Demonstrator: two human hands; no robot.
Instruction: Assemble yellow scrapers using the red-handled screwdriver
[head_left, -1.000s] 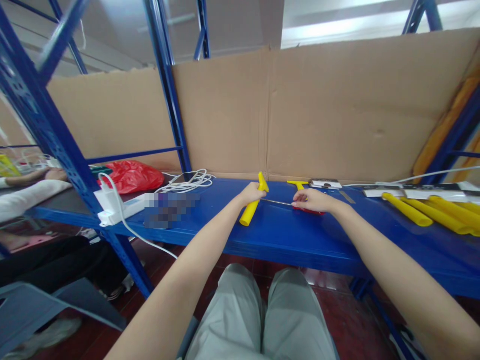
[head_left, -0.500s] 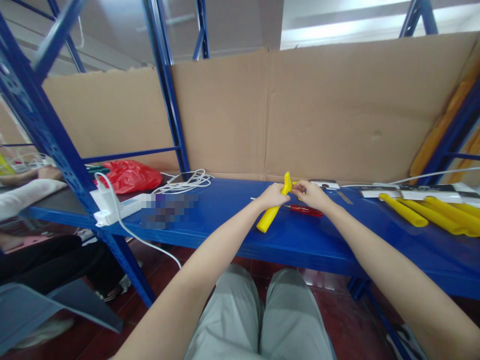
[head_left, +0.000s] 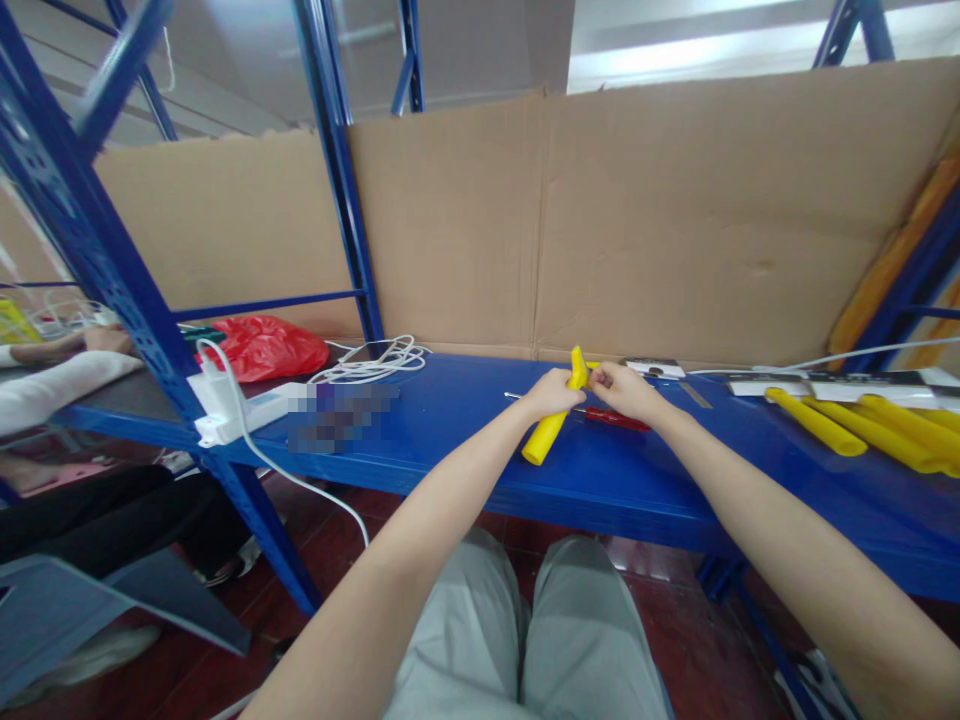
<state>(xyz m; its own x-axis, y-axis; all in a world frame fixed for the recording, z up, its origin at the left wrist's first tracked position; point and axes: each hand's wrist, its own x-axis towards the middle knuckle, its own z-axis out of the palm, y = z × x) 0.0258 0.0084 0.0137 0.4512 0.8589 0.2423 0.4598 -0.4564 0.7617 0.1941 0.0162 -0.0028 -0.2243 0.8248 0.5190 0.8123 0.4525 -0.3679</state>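
Note:
My left hand (head_left: 553, 393) is closed around a yellow tube-like piece (head_left: 546, 440) with a narrower, bent top end; it slants over the blue bench, its thick round end toward me. Close to that top end, my right hand (head_left: 624, 388) has its fingertips pinched together. Whatever they hold, if anything, is too small to make out. Under my hands lies a screwdriver (head_left: 616, 419) with a clear red handle, its metal shaft pointing left. Behind the right hand is a white-and-black card or package (head_left: 654, 368), with a thin grey metal strip (head_left: 696, 396) to its right.
Several yellow tubes (head_left: 817, 424) lie at the right on the blue bench (head_left: 450, 430). To the left are a white power strip (head_left: 255, 412), coiled white cable (head_left: 379, 362) and a red plastic bag (head_left: 266, 348). Cardboard (head_left: 675, 220) stands behind. Another person's sleeve (head_left: 71, 385) shows far left.
The view has shifted slightly. My left hand still grips the yellow piece. The right hand's fingers have drawn a little away from its top end and closed more tightly together.

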